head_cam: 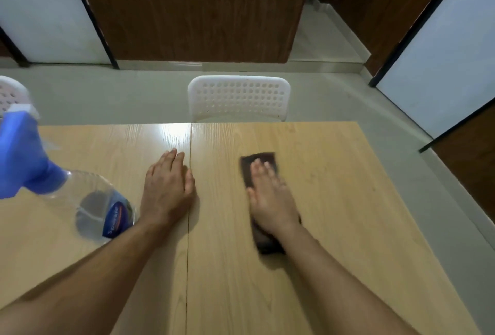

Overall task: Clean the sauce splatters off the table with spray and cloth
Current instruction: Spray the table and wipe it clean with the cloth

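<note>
A dark brown cloth (258, 161) lies flat on the light wooden table (334, 214), right of the centre seam. My right hand (270, 195) presses on the cloth with straight fingers and looks slightly blurred. My left hand (167, 187) rests flat on the table just left of the seam, holding nothing. A clear spray bottle (93, 200) with a blue trigger head stands on the table at the left, beside my left forearm. Faint small specks show on the wood right of the cloth.
A white perforated chair (238, 99) stands behind the table's far edge. Part of another white chair (12, 93) shows at the far left. The table's right edge (417, 227) runs diagonally, with grey floor beyond it.
</note>
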